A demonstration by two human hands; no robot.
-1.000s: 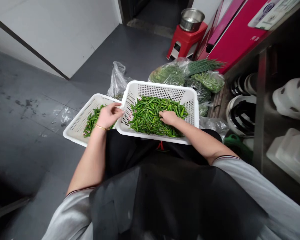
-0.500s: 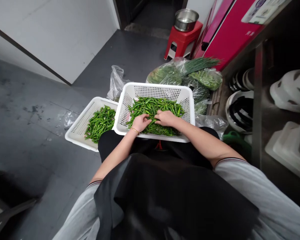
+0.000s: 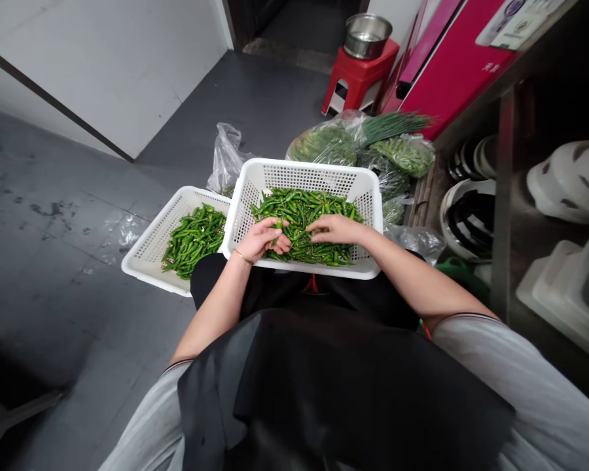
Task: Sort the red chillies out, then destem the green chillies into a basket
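Note:
A white perforated plastic basket (image 3: 244, 190) rests on my lap with a pile of green chili peppers (image 3: 302, 208) in it. Above the basket's near left part, my left hand (image 3: 262, 239) is turned partly palm up, with a green chili pepper (image 3: 279, 224) between thumb and fingers. My right hand (image 3: 334, 229) hovers low over the middle of the pile, fingers stretched forward and nothing visible in them. Lower on the left stands a second white basket (image 3: 150, 258), holding more green chili peppers (image 3: 196, 237).
Bagged greens (image 3: 324, 145) and a bundle of thin green stalks (image 3: 395, 125) lie beyond the lap basket. Behind them, a red stool (image 3: 356, 82) carries a metal pot (image 3: 368, 36). A shelf with white containers (image 3: 569, 281) stands at right; a plastic bag (image 3: 226, 154) sits at left.
My hands were close together at the pile's middle and have drawn apart. The left moved left and turned up with a chili pepper in it; the right shifted slightly right and its fingers straightened.

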